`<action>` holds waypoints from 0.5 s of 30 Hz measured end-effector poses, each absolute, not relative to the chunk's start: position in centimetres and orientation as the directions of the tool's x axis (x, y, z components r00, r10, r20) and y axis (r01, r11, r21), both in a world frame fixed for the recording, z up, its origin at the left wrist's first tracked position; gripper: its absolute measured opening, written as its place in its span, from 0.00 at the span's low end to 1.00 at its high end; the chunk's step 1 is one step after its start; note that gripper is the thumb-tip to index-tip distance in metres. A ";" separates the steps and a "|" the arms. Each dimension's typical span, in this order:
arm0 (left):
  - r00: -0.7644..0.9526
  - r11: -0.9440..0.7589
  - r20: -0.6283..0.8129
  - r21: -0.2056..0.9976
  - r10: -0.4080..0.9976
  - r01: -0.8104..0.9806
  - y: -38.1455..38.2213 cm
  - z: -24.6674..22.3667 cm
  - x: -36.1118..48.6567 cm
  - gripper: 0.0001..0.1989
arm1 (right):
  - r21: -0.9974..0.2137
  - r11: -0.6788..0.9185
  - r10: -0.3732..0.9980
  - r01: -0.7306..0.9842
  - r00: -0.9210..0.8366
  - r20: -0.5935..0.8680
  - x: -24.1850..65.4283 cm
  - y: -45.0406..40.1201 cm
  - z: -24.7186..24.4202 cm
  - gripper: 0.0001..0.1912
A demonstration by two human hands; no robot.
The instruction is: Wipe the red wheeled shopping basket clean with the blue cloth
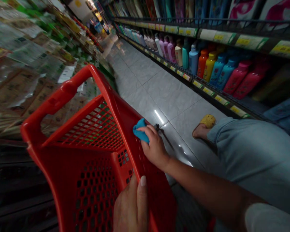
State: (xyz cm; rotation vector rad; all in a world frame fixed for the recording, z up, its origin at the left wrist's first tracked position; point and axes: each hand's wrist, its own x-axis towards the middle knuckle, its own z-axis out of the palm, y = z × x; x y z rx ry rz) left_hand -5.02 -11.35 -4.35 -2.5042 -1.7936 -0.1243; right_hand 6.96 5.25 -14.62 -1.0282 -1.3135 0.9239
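Wiping along the top edge of a red plastic shopping basket (48, 167), the person's right hand (154, 148) presses a blue cloth (140, 131) against the basket's far corner. Its fingers (146, 130) are curled and close together, pinning the bunched cloth to the red plastic. The left hand (130, 206) clasps the near side of the basket, its thumb (142, 193) standing upright against the wall and its other fingers hidden from view, so only their hold on the basket can be read, not how tightly they bend. The basket's perforated walls and its carrying handle (62, 93) angle away from both hands.

Beyond the basket on the right, a bare forearm (207, 180) runs back to a white sleeve (268, 219), next to a bent leg in pale denim (251, 154). Past that leg, a foot in a yellow sandal (207, 120) rests on the tile floor (159, 90). Further right of the basket, shelves hold rows of colourful plastic bottles (241, 80) above yellow price strips (219, 37). To the basket's left, blurred shelves of packets (21, 90) stretch down the aisle.
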 end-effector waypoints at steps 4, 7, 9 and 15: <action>0.098 -0.116 0.090 0.213 0.991 0.970 -9.4 -4.4 -3.3 0.21 | -0.973 0.228 0.970 0.033 0.078 0.230 7.6 -0.4 -16.4 0.19; -0.014 0.037 -0.065 0.361 0.998 0.932 -8.1 -3.7 -2.1 0.23 | -0.994 0.021 0.996 0.106 0.083 0.030 8.7 -3.2 -18.4 0.21; -0.043 0.076 -0.089 0.417 0.995 0.906 -7.6 -3.4 -1.7 0.24 | -0.993 0.010 0.999 0.118 0.045 0.015 10.1 -5.9 -18.2 0.23; -0.053 0.114 -0.147 0.446 0.988 0.888 -7.4 -2.9 -0.9 0.24 | -0.958 0.285 0.937 -0.020 -0.206 0.283 15.2 -13.8 -12.4 0.20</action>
